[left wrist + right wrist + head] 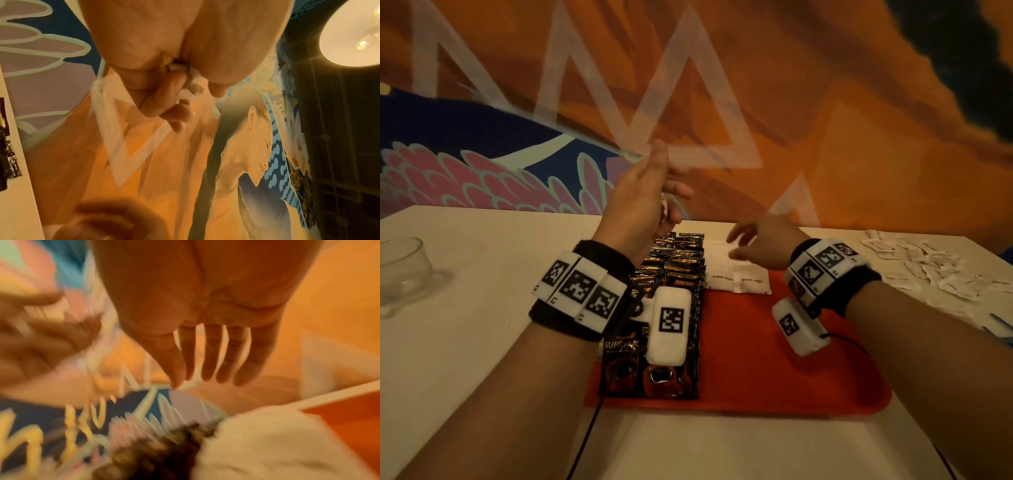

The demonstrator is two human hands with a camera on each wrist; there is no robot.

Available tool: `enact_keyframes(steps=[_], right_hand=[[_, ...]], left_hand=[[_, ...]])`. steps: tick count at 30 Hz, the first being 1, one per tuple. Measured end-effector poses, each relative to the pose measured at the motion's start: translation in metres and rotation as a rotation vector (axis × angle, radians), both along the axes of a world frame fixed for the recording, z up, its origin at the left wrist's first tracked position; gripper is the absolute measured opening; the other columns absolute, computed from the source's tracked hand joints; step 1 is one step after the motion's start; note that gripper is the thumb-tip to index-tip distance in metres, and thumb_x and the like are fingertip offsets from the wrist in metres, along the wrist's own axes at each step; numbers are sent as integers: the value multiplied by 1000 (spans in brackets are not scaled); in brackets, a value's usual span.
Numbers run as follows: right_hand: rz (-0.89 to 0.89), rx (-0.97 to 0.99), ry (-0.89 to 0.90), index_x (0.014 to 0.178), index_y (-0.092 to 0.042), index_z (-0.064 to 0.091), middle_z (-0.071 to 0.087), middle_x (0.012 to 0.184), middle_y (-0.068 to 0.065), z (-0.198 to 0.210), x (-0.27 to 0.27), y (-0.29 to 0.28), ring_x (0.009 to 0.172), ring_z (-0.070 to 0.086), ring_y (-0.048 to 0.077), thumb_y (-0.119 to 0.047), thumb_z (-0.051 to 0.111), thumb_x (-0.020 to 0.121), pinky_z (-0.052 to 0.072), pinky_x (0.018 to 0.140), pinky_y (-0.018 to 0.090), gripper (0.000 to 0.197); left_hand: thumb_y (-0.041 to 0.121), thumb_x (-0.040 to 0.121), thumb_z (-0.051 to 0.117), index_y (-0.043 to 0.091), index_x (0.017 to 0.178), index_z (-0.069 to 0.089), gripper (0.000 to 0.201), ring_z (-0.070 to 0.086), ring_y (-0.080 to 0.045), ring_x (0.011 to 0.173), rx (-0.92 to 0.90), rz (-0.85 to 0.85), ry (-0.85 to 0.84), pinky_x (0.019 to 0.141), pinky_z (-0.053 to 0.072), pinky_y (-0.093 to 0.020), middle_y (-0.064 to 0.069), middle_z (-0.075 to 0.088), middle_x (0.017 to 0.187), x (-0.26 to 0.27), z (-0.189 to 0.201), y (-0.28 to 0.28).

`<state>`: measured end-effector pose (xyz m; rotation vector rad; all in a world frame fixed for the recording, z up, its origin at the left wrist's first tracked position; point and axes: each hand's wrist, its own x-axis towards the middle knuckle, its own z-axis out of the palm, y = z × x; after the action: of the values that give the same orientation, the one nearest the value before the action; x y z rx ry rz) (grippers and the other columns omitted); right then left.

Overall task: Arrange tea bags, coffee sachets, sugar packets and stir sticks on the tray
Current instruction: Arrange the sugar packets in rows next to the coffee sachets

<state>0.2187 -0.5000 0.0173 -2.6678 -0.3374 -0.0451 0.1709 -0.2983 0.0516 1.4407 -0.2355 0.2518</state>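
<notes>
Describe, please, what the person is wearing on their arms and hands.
Both hands, left and right, are bare, with no sleeves. Each wrist has a black band carrying white tiles printed with black square codes. A white box with one such code hangs below each wrist, and thin black cables trail off.

A café-like room: a large painted mural [722, 102] behind a white table [465, 342], a pendant lamp [353, 32] overhead.

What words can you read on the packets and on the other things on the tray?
"brown sugar": on each of two white sugar packets at the far side of the red tray.
"SUPREME", partly hidden: on the nearest black coffee sachet.
"KOPIKO", small and dim: on a coffee sachet further back.
Wristband squares: patterns only.
Other sachets: unreadable.
</notes>
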Motion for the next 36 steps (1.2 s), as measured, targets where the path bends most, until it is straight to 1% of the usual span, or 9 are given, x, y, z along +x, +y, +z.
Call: enact_keyframes(steps=[6,10,13,15,18,22,27,33,36], right_hand=[[251,544,-348,94,-22,72,73,84,-7,38,-44,34,78,68,3,-27,82,77,54,72,19,20],[281,501,-419,89,-24,71,70,81,-11,37,-63,50,75,64,2,-30,84,74,52,68,16,20],[210,459,-431,89,-25,72,70,80,-13,24,-60,58,74,63,0,-27,77,82,51,71,17,9],[186,511,-405,85,-26,72,71,77,-12,19,-58,58,71,65,-3,-22,74,84,49,68,12,5],[107,587,-387,83,-26,73,72,76,-12,19,-54,51,71,66,-2,-14,71,82,50,66,12,12],[34,653,-329,77,-27,70,71,75,-12,18,-49,40,70,66,1,-7,70,78,53,63,14,21],[36,784,-230,80,-19,72,70,70,-4,15,-45,35,63,64,6,-12,73,84,50,56,19,9],[117,1077,115,84,-8,63,60,82,9,18,-46,35,73,56,19,-3,59,93,49,58,27,11],[95,1190,101,87,-7,62,61,86,11,17,-45,36,71,59,19,-6,55,96,51,59,26,11]], left_hand=[[61,100,20,6,113,57,68,57,-17,51,19,-76,57,39,33,-20,-8,66,75,-4,-4,-5],[67,96,18,15,108,62,70,63,-33,78,102,-36,64,59,45,-32,-25,67,94,-4,-7,-7],[75,86,20,20,105,61,71,63,-34,74,240,-64,33,55,48,-32,-26,67,103,-4,-11,-8],[73,85,26,15,111,58,72,61,-23,66,282,-124,32,50,48,-31,-22,67,95,-5,-12,-8],[64,80,48,14,119,52,64,67,-15,66,299,-235,83,61,58,-38,-9,65,87,-8,-10,-8],[36,74,75,14,119,59,52,74,-28,88,349,-200,0,77,61,-45,-12,72,106,-5,-9,-5],[11,88,72,14,93,73,6,73,-17,81,387,42,-165,76,61,-35,0,75,85,3,-13,-1],[14,89,72,13,93,65,8,69,-16,66,293,154,-219,66,57,-31,-3,74,70,4,-15,-6],[11,90,70,12,95,57,14,69,-13,68,279,132,-258,66,57,-28,-6,73,76,2,-13,-7]])
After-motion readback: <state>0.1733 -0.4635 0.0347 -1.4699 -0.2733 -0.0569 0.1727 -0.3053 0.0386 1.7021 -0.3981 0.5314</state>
